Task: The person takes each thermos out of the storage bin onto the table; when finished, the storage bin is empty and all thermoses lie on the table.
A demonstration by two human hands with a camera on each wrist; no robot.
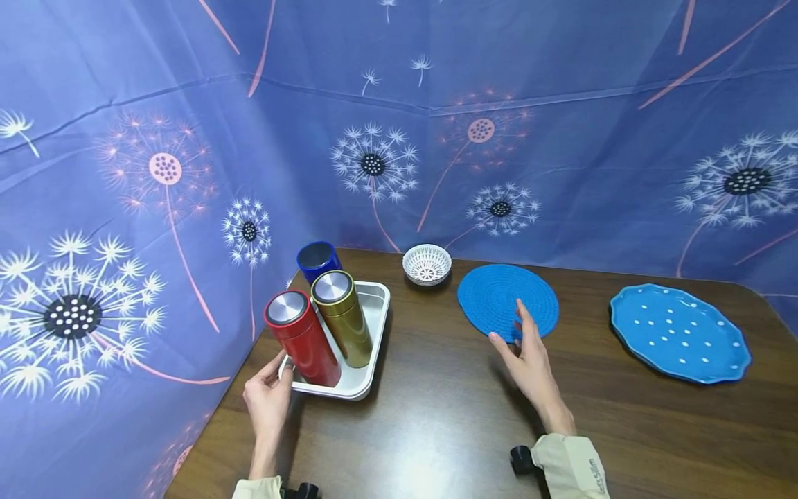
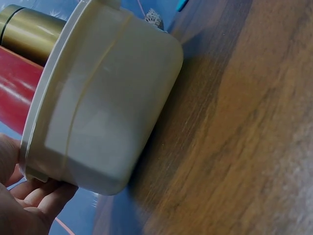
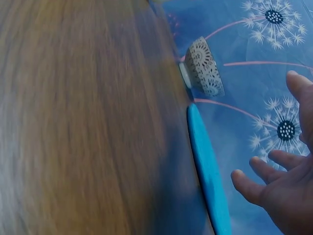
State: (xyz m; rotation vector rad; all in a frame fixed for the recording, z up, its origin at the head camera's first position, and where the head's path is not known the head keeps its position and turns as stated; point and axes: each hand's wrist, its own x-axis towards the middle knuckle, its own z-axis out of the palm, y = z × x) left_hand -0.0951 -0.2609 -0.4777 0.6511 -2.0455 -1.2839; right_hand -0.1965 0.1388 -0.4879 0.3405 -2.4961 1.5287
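Observation:
My left hand [image 1: 268, 400] grips the near left corner of a white plastic tub [image 1: 373, 360], thumb at the rim and fingers curled under it in the left wrist view. Inside the tub lean a red thermos flask [image 1: 308, 346] and a gold one [image 1: 352, 326], both with silver lids. Behind them shows a blue flask [image 1: 319, 259], its lower part hidden. My right hand [image 1: 533, 367] holds nothing; its fingers are spread in the air near the front edge of a round blue woven placemat [image 1: 501, 294].
A small white bowl with a cut-out pattern [image 1: 427, 263] stands at the back of the brown wooden table [image 1: 449, 388]. On the right lies a blue scalloped plate with white dots [image 1: 679, 333]. A blue dandelion-print cloth [image 1: 299, 138] hangs behind and along the left.

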